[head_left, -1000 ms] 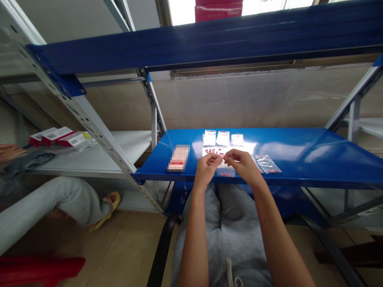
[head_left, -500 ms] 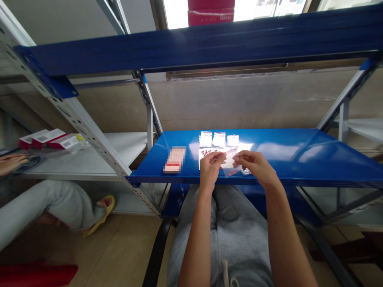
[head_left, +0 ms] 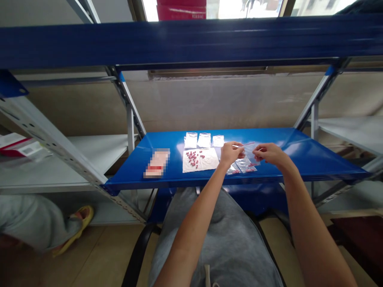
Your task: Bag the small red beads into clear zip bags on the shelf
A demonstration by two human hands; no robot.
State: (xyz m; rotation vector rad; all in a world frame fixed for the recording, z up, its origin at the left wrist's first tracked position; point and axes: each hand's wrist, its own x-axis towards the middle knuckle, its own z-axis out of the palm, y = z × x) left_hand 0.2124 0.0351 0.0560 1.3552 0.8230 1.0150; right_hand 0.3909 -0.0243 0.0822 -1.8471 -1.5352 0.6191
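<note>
A small clear zip bag (head_left: 250, 149) with a reddish line along its top edge is stretched between my hands over the right part of the blue table. My left hand (head_left: 231, 154) pinches its left side, and my right hand (head_left: 268, 153) has fingertips closed on its right side. Some red bits show near the bag's bottom. Just below lie clear bags (head_left: 247, 166) with small red pieces inside, partly under my left hand. Left of my hands, a white cloth or paper sheet (head_left: 209, 163) bears many small red pieces (head_left: 192, 158).
Three piles of clear bags (head_left: 204, 140) line up behind the white sheet. A blurred-out pinkish item (head_left: 157, 163) lies on the left of the blue table (head_left: 278, 145). Red-and-white boxes (head_left: 18, 147) rest on the left shelf, above another person's leg (head_left: 38, 223). A blue beam (head_left: 179, 44) crosses overhead.
Both hands have moved right with the bag, off the white sheet and over the filled bags. The red pieces on the sheet are now uncovered. My view has shifted to the right.
</note>
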